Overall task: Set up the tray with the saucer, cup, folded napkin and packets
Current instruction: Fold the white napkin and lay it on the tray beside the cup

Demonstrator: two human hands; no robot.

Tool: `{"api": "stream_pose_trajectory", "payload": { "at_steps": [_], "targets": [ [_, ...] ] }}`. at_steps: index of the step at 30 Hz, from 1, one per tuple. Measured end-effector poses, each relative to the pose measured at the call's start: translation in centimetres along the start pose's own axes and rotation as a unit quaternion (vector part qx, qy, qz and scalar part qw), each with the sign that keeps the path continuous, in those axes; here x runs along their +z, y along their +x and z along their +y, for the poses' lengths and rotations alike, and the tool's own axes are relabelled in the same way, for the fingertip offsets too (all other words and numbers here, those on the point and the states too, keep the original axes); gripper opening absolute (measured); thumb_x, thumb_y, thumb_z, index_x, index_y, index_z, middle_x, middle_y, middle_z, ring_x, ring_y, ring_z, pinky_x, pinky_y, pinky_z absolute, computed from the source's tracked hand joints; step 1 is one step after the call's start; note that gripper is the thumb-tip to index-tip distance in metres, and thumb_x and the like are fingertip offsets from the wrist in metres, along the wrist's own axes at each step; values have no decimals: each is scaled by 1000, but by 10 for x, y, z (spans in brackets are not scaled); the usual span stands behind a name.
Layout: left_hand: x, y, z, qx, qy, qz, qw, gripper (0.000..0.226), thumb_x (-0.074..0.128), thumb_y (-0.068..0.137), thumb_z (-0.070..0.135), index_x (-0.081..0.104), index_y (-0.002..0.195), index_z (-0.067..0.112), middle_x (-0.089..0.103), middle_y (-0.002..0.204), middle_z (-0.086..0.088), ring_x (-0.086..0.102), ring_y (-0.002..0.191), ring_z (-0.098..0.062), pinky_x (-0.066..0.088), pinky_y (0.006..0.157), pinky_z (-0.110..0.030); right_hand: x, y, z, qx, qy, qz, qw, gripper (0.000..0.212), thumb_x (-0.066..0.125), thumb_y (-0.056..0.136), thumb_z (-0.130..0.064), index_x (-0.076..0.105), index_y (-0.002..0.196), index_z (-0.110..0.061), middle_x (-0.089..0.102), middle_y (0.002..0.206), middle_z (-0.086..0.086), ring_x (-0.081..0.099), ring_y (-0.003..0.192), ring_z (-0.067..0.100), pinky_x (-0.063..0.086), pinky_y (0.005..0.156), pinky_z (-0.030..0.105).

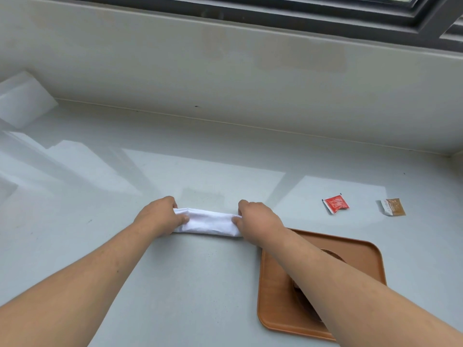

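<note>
A white napkin (pixel 207 222), folded into a long narrow strip, lies on the pale counter just left of the tray. My left hand (pixel 158 216) pinches its left end and my right hand (pixel 258 218) pinches its right end. The brown tray (pixel 275 296) sits at the lower right under my right forearm. A dark brown round piece, the saucer or cup (pixel 333 255), shows on the tray, mostly hidden by that arm. A red packet (pixel 335 203) and a brown packet (pixel 393 207) lie on the counter beyond the tray.
A low wall with a dark window frame (pixel 375 16) runs along the back of the counter. A white block (pixel 22 98) rests at the far left against the wall.
</note>
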State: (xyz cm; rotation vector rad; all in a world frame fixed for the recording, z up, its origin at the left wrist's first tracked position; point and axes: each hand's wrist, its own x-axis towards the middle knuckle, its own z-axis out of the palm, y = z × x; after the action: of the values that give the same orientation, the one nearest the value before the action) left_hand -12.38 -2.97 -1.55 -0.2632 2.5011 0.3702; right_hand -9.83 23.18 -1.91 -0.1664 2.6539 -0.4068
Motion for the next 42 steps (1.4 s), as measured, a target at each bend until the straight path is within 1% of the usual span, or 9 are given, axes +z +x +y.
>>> {"api": "stream_pose_trajectory", "payload": {
  "at_steps": [5,14,21,24,28,30,32,35,42],
  "targets": [
    [-3,-2,-5,0,-40,21,999,34,70,88,47,44,85,25,57,86,2,54,72,-15,35,57,-32,0,-17,-4,6,66,-23,997,20,55,100,-37,47,95,-19,58,90,1,52,83,24,39,66,34],
    [1,-14,-10,-1,-74,17,997,31,70,86,44,49,87,21,61,87,-1,57,76,-17,38,58,-32,9,-44,-24,-9,63,-43,997,16,54,96,-34,53,91,-18,66,103,6,56,99,27,37,69,32],
    [1,-21,-14,-3,-99,29,995,26,69,85,42,47,87,26,63,86,-1,60,74,-18,39,56,-31,8,-47,-32,23,126,-73,989,11,50,94,-28,47,91,-18,55,84,-2,50,77,24,31,53,32],
    [1,-22,-13,-5,-142,30,989,25,71,84,33,51,97,24,63,92,0,61,77,-19,42,58,-32,9,-44,-29,57,145,-61,986,10,51,97,-27,49,101,-19,59,94,0,53,83,25,37,62,33],
    [-2,-24,-12,-20,-256,30,966,35,72,83,18,55,113,27,67,102,2,67,88,-22,52,71,-35,7,-45,-27,83,149,-83,982,37,56,97,-25,52,132,-15,66,118,8,62,106,28,41,74,29],
    [-4,-25,-10,-15,-289,40,956,34,72,84,15,59,113,27,70,101,2,68,88,-21,52,71,-33,6,-47,-30,85,154,-112,978,32,57,94,-19,62,125,-12,70,115,8,66,104,28,45,72,30],
    [-5,-26,-6,-3,-306,47,951,32,71,84,13,62,110,27,71,100,3,69,89,-20,53,72,-33,5,-51,-33,81,159,-136,975,21,58,89,-14,70,105,-7,73,99,11,66,87,29,45,64,30],
    [-8,-28,1,19,-319,48,946,32,70,84,10,64,110,27,70,101,1,69,93,-21,54,77,-35,10,-60,-32,88,179,-153,968,4,58,83,-10,58,80,-9,58,77,10,49,68,25,33,52,29],
    [-17,-31,25,50,-337,32,940,31,74,85,11,64,106,31,71,99,1,68,87,-17,46,66,-28,20,-87,-14,154,377,-122,905,11,62,69,-24,51,73,-22,52,65,-5,41,46,11,32,45,21]
  ]
}}
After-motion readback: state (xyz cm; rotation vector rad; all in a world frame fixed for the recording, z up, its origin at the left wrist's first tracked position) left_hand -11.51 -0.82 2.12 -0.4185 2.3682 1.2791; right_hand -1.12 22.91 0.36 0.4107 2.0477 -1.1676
